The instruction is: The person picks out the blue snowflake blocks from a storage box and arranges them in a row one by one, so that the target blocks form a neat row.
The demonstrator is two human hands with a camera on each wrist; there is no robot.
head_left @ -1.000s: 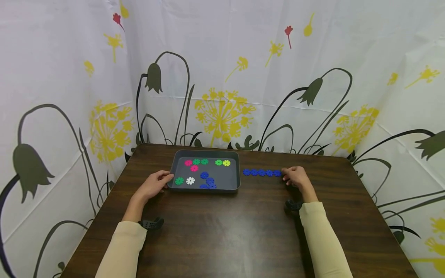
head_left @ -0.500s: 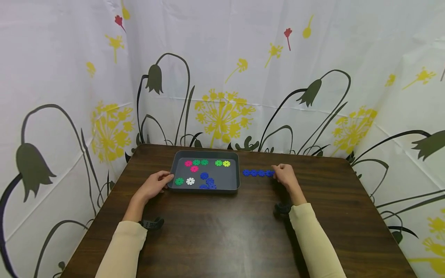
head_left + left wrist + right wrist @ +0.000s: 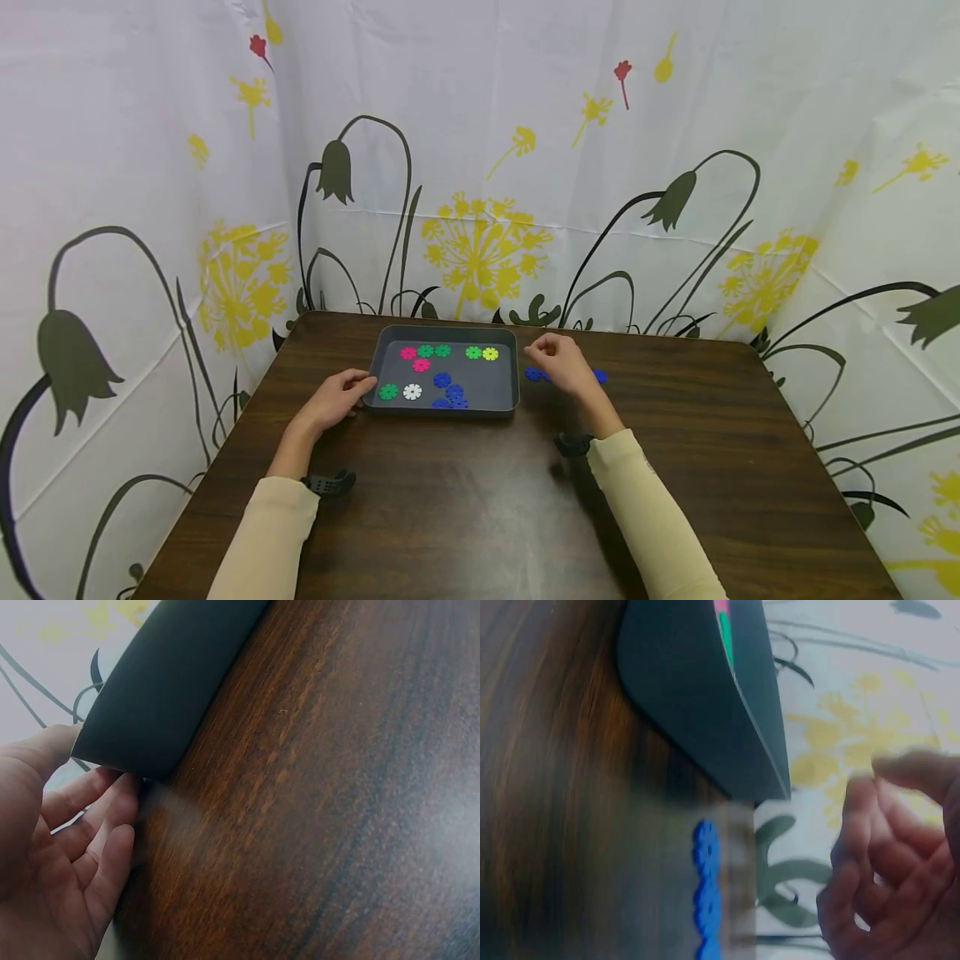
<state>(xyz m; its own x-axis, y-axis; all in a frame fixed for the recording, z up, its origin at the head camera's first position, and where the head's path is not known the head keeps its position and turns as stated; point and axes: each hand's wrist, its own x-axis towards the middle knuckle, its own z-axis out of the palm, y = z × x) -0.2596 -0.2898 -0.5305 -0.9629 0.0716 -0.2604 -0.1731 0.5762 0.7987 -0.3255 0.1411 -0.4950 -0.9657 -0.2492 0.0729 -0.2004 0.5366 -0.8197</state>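
Note:
My left hand (image 3: pixel 336 398) grips the left front corner of a dark grey tray (image 3: pixel 450 413), thumb at the rim and fingers at the side and underside in the left wrist view. Small notched discs lie in the tray, among them pink (image 3: pixel 422 365), white (image 3: pixel 412 392), yellow (image 3: pixel 490 354), green (image 3: pixel 387 392) and several blue ones (image 3: pixel 454 391). To the tray's right, a row of blue notched discs (image 3: pixel 533 374) lies on the table. Over this row hovers my right hand (image 3: pixel 564 362), hiding its middle; its fingers are loosely curled, with nothing visible between them.
The brown wooden table (image 3: pixel 450 500) runs back to a white curtain (image 3: pixel 480 125) printed with flowers. A dark band (image 3: pixel 573 444) sits on the right wrist, another dark band (image 3: pixel 330 483) on the left.
My right hand has moved left from the row's right end, rising over the discs toward the tray. The left hand has stayed on the tray, whose discs look unchanged.

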